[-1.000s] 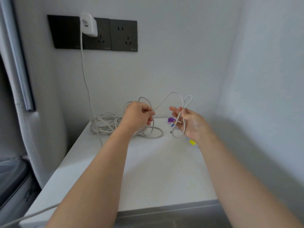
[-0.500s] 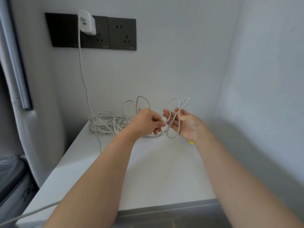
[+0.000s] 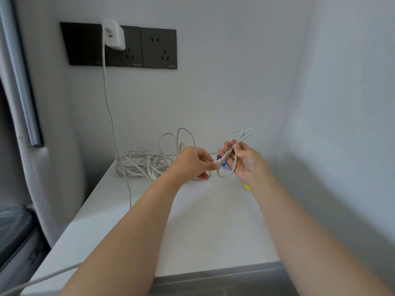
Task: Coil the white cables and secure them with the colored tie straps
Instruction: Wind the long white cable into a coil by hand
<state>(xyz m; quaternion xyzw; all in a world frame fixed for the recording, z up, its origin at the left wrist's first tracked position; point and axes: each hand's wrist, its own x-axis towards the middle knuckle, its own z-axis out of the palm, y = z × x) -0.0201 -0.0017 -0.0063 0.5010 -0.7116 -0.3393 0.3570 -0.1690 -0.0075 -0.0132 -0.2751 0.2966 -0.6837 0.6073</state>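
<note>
— What changes?
— The left hand [image 3: 192, 163] returns beside the right hand [image 3: 248, 162], pinching the white cable [image 3: 227, 155]; the right hand grips the growing coil [image 3: 246, 133] above the far desk [image 3: 203, 221].
— So?
— Another loop likely laid; tie straps [image 3: 223, 164] wait.

White table [image 3: 213, 221] with cables [image 3: 141, 165], tie straps [image 3: 247, 186]

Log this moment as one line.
stage: coiling | right hand: holds looped white cable | left hand: pinches it | tie straps: on table, unused

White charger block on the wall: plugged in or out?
Plugged in: the white charger block sits seated in the black wall socket panel, its white cable hanging down.
</note>
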